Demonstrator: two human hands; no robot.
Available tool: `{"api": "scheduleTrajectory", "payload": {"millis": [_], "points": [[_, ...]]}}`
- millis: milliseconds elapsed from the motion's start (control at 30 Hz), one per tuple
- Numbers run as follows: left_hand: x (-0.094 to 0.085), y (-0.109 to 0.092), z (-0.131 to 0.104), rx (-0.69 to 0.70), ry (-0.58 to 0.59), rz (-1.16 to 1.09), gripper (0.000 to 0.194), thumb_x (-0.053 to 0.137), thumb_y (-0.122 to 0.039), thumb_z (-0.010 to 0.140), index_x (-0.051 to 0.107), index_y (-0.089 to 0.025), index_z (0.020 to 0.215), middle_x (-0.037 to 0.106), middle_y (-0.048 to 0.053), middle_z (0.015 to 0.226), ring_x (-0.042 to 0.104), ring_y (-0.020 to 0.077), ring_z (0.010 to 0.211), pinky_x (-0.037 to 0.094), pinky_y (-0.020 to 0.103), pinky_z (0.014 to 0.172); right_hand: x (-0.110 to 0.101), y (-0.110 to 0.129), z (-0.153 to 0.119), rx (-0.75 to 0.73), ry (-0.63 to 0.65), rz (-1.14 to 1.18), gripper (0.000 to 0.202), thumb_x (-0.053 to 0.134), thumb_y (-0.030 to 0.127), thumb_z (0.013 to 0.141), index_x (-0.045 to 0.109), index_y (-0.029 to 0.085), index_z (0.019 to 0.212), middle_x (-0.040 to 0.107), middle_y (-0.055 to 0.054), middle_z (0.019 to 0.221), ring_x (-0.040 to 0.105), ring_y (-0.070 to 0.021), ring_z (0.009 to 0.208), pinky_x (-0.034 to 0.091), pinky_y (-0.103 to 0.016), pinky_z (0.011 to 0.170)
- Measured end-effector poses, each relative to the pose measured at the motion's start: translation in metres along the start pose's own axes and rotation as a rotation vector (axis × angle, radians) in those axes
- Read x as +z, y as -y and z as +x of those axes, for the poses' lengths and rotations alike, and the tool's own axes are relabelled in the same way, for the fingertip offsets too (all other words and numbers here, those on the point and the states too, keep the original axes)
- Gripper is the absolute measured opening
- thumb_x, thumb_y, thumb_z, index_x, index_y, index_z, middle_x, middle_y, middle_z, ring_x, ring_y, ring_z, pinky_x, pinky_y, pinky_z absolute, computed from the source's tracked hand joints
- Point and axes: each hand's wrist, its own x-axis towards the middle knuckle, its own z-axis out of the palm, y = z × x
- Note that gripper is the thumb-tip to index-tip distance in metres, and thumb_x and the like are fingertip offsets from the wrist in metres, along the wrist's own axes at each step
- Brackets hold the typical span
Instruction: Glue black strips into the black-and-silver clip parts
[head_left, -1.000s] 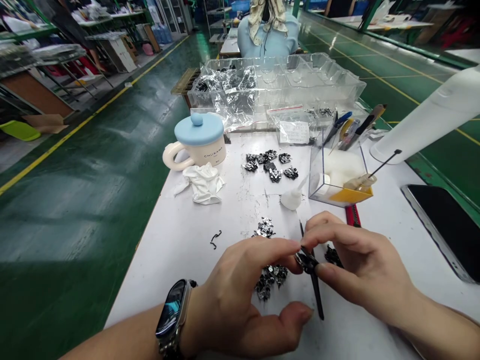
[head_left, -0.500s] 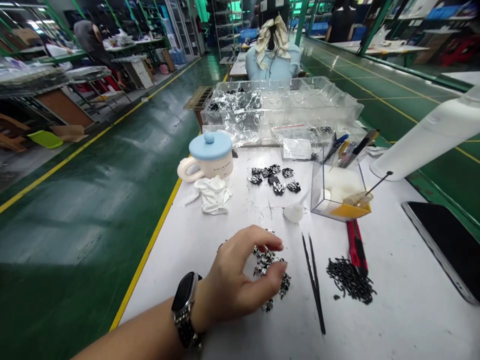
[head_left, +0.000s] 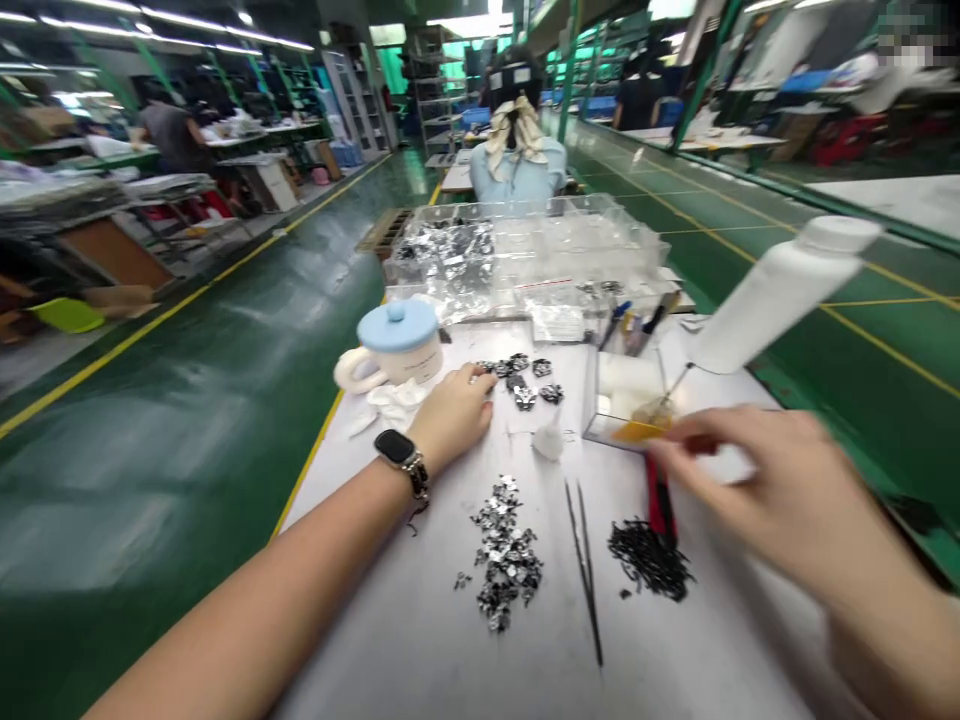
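Black clusters (head_left: 525, 398) beside the left hand (head_left: 454, 412) look finished, the silver pile (head_left: 504, 560) short of its fingers not; blur hides whether they or the right hand's (head_left: 780, 490) are clamped.

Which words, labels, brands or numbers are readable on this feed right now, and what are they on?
None is clear enough to quote.
Mug: dark lettering on its side, too blurred to read.
White label on the plastic bag: any print is too small and blurred.
Watch: dark screen, no digits visible.
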Motion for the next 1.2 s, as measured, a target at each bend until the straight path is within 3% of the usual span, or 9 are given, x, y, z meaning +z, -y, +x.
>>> {"api": "scheduleTrajectory", "payload": {"millis": [200, 400, 500, 633, 800, 933, 1033, 1133, 1200], "points": [[0.006, 0.010, 0.002, 0.046, -0.003, 0.075, 0.027, 0.041, -0.028, 0.088, 0.059, -0.014, 0.101, 0.057, 0.014, 0.104, 0.057, 0.0302, 0.093, 0.046, 0.046, 0.085, 0.042, 0.025, 0.011, 0.047, 0.212, -0.056, 0.019, 0.059, 0.036, 0.083, 0.055, 0.017, 0.081, 0.062, -0.001, 0.075, 0.054, -0.0159, 0.068, 0.037, -0.032, 0.070], [0.007, 0.023, -0.004, 0.014, 0.005, 0.119, 0.034, 0.038, -0.034, 0.088, 0.057, -0.015, 0.108, 0.057, 0.013, 0.098, 0.058, 0.0306, 0.089, 0.046, 0.044, 0.081, 0.024, 0.022, 0.018, 0.161, 0.210, -0.069, 0.019, 0.057, 0.038, 0.083, 0.055, 0.019, 0.081, 0.064, 0.000, 0.078, 0.056, -0.0137, 0.069, 0.039, -0.028, 0.067], [0.007, 0.024, -0.004, -0.010, 0.010, 0.137, 0.035, 0.037, -0.035, 0.087, 0.057, -0.014, 0.108, 0.056, 0.014, 0.099, 0.058, 0.0307, 0.090, 0.046, 0.045, 0.080, -0.014, -0.004, 0.012, 0.322, 0.153, -0.113, 0.019, 0.050, 0.036, 0.087, 0.057, 0.020, 0.079, 0.065, 0.000, 0.075, 0.057, -0.0136, 0.063, 0.039, -0.026, 0.057], [0.005, 0.026, -0.002, 0.004, 0.015, 0.126, 0.029, 0.039, -0.033, 0.086, 0.056, -0.017, 0.103, 0.056, 0.013, 0.110, 0.057, 0.0293, 0.096, 0.045, 0.043, 0.086, -0.066, -0.082, -0.028, 0.658, -0.047, -0.302, 0.019, 0.047, 0.028, 0.087, 0.060, 0.017, 0.096, 0.066, -0.009, 0.092, 0.060, -0.0196, 0.074, 0.044, -0.032, 0.063], [0.004, 0.027, 0.004, 0.028, 0.027, 0.086, 0.023, 0.040, -0.032, 0.085, 0.054, -0.018, 0.095, 0.058, 0.012, 0.111, 0.058, 0.0294, 0.097, 0.045, 0.043, 0.086, -0.065, -0.164, -0.089, 0.829, 0.053, -0.424, 0.028, 0.057, 0.040, 0.088, 0.059, 0.015, 0.100, 0.062, -0.003, 0.084, 0.057, -0.0116, 0.068, 0.050, -0.029, 0.066], [0.003, 0.023, 0.004, 0.007, 0.019, 0.056, 0.019, 0.041, -0.032, 0.085, 0.053, -0.019, 0.090, 0.058, 0.011, 0.098, 0.057, 0.0280, 0.088, 0.046, 0.041, 0.079, -0.052, -0.186, -0.110, 0.732, 0.067, -0.451, 0.029, 0.050, 0.042, 0.093, 0.061, 0.016, 0.096, 0.062, -0.003, 0.088, 0.060, -0.0122, 0.076, 0.051, -0.028, 0.070], [0.000, 0.021, -0.002, -0.007, 0.019, 0.003, 0.018, 0.042, -0.032, 0.085, 0.054, -0.019, 0.090, 0.057, 0.009, 0.097, 0.057, 0.0259, 0.085, 0.046, 0.038, 0.075, -0.063, -0.193, -0.117, 0.678, -0.042, -0.516, 0.030, 0.044, 0.043, 0.095, 0.061, 0.019, 0.093, 0.060, -0.001, 0.081, 0.057, -0.0093, 0.067, 0.047, -0.022, 0.060], [-0.004, 0.018, -0.010, -0.015, 0.031, -0.088, 0.017, 0.046, -0.031, 0.082, 0.056, -0.019, 0.088, 0.057, 0.008, 0.094, 0.056, 0.0235, 0.082, 0.046, 0.037, 0.075, -0.083, -0.192, -0.117, 0.635, -0.223, -0.599, 0.029, 0.058, 0.045, 0.085, 0.057, 0.020, 0.070, 0.046, 0.002, 0.054, 0.033, -0.0056, 0.040, 0.029, -0.021, 0.039], [-0.009, 0.016, -0.016, -0.041, 0.023, -0.165, 0.017, 0.051, -0.032, 0.080, 0.057, -0.019, 0.089, 0.057, 0.006, 0.091, 0.055, 0.0228, 0.082, 0.046, 0.038, 0.077, -0.091, -0.179, -0.110, 0.593, -0.360, -0.649, 0.030, 0.065, 0.045, 0.076, 0.051, 0.025, 0.058, 0.028, 0.004, 0.046, 0.014, -0.0064, 0.036, 0.012, -0.027, 0.038]]}}
